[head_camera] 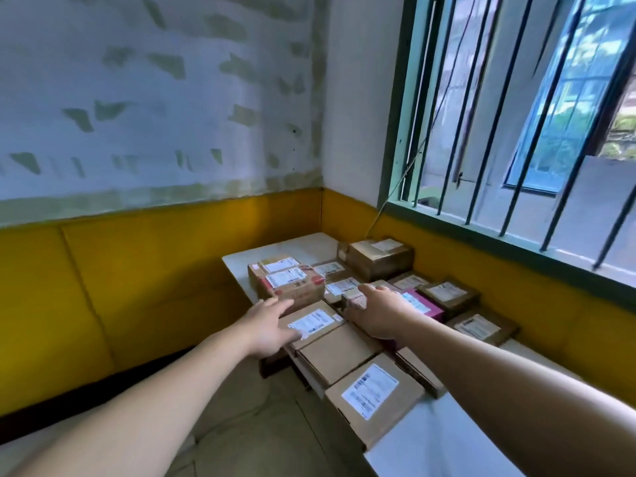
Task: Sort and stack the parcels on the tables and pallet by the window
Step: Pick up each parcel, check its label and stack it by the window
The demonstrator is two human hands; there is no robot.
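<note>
Several cardboard parcels with white labels lie on two white tables (303,247) under the window. My left hand (272,327) reaches forward with straight fingers and touches the left edge of a flat labelled parcel (315,323). My right hand (377,313) lies over a small taped box (354,299) in the middle, fingers curled round it. A red-taped box (287,284) stands behind my left hand. A taller brown box (378,258) sits at the back, and a pink parcel (425,306) lies right of my right hand.
More flat parcels (373,394) cover the near table (447,438). A yellow padded wall (137,287) runs behind and to the left. The barred window (516,132) is at the right. Bare floor (247,407) lies left of the tables.
</note>
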